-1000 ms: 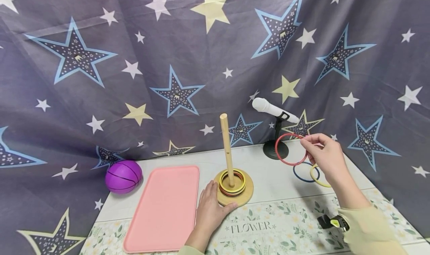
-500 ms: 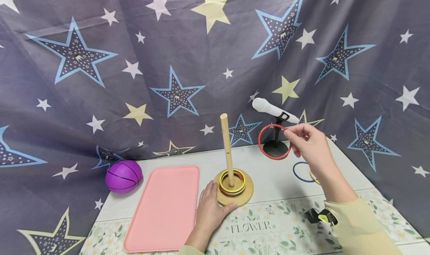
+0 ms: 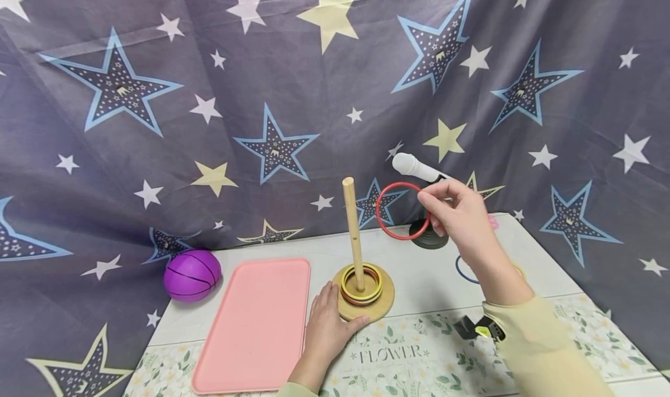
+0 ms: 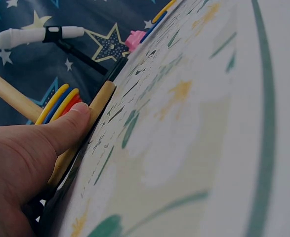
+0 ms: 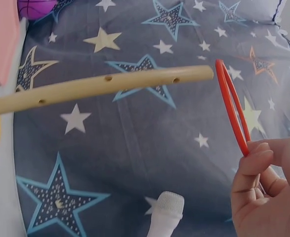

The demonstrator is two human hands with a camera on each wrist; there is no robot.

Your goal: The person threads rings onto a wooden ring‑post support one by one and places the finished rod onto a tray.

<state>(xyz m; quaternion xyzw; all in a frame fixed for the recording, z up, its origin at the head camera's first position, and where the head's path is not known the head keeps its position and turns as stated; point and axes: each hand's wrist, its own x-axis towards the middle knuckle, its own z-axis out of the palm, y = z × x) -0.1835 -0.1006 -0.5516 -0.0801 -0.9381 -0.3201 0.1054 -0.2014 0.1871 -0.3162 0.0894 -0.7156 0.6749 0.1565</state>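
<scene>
Between thumb and fingertips, my right hand (image 3: 460,214) pinches a red ring (image 3: 377,211) in the air, right of a wooden peg (image 3: 353,237). In the right wrist view the ring (image 5: 230,111) appears almost edge-on, just beyond the peg's tip. The peg rises from a round wooden base (image 3: 386,304), where several rings (image 3: 380,282), yellow, blue and red, lie stacked around it. My left hand (image 3: 330,327) rests against the base's left and front edge, fingers extended and thumb (image 4: 68,123) on its rim. Its other fingers are hidden in the left wrist view.
A white microphone (image 3: 413,165) on a black stand is behind the right hand, partly covered. A blue ring (image 3: 463,272) lies right on the table, partly behind the right arm. To the left are a pink tray (image 3: 256,321) and a purple ball (image 3: 192,275). A starry curtain hangs behind.
My right hand has carried the red ring leftward and slightly upward, from above the loose rings toward the peg. The left hand has stayed at the base.
</scene>
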